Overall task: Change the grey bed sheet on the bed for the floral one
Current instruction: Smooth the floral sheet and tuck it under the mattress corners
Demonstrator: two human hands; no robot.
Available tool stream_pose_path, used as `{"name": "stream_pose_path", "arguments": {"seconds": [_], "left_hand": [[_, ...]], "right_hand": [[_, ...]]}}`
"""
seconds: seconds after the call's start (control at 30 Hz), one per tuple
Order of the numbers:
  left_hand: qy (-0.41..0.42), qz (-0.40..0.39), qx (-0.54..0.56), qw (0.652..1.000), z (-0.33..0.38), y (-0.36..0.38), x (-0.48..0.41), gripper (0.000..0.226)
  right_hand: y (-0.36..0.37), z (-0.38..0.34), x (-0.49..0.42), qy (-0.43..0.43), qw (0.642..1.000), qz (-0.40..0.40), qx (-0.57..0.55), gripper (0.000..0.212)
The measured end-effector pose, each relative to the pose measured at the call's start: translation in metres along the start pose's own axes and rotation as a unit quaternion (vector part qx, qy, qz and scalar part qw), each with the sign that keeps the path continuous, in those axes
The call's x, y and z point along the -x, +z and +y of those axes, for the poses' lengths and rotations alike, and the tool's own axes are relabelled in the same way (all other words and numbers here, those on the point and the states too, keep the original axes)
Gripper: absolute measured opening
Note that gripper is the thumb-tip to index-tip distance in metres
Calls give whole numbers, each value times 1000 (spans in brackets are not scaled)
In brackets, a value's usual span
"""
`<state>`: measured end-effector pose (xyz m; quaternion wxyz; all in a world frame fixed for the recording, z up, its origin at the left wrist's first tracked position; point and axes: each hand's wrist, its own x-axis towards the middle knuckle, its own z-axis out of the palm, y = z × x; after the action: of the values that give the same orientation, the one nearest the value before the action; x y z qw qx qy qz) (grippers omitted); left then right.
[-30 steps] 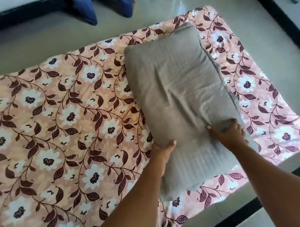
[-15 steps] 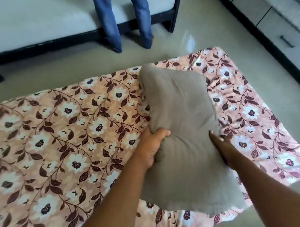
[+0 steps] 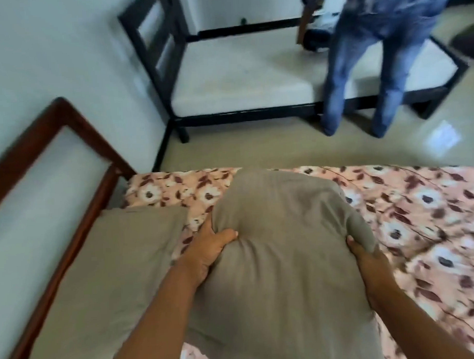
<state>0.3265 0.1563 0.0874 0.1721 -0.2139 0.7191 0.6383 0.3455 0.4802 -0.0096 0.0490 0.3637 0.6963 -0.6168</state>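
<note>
The floral sheet (image 3: 409, 216), pink with white flowers and dark leaves, covers the bed. I hold a grey pillow (image 3: 281, 258) above it with both hands. My left hand (image 3: 208, 250) pinches the pillow's left side, thumb on top. On the pillow's right edge sits my right hand (image 3: 365, 258), its fingers tucked under a fold. A second grey pillow (image 3: 107, 280) lies flat at the head of the bed, just left of the held one.
The brown wooden headboard (image 3: 55, 169) stands against the white wall on the left. Across a strip of floor is a second bed with a bare mattress (image 3: 240, 79) and dark frame. A person in blue jeans (image 3: 361, 75) bends over it.
I have carried the pillow from the foot end toward the headboard, and my view has swung left and up. The second pillow, the headboard and the other bed have come into view.
</note>
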Motion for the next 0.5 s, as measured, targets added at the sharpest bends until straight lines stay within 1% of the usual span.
{"name": "stream_pose_path", "arguments": {"seconds": [0.13, 0.2, 0.27, 0.33, 0.43, 0.47, 0.5], "left_hand": [[25, 107, -29, 994, 5, -143, 0, 49], [25, 157, -62, 985, 2, -210, -1, 53], [19, 202, -97, 974, -6, -273, -5, 62], [13, 222, -122, 967, -20, -322, -6, 69], [-28, 255, -160, 953, -61, -387, -1, 69], [-53, 279, -193, 939, -79, -401, -2, 70], [-87, 301, -242, 918, -101, -413, -2, 74]], "right_hand": [[144, -41, 38, -66, 995, -68, -27, 31], [215, -54, 59, -86, 989, -108, -49, 35], [279, -60, 80, -101, 983, -145, -50, 38], [329, -51, 94, -95, 978, -181, -44, 47], [394, -16, 115, -59, 965, -257, 11, 65], [408, 0, 118, -53, 955, -288, 36, 70], [417, 13, 125, -46, 940, -332, 66, 77]]}}
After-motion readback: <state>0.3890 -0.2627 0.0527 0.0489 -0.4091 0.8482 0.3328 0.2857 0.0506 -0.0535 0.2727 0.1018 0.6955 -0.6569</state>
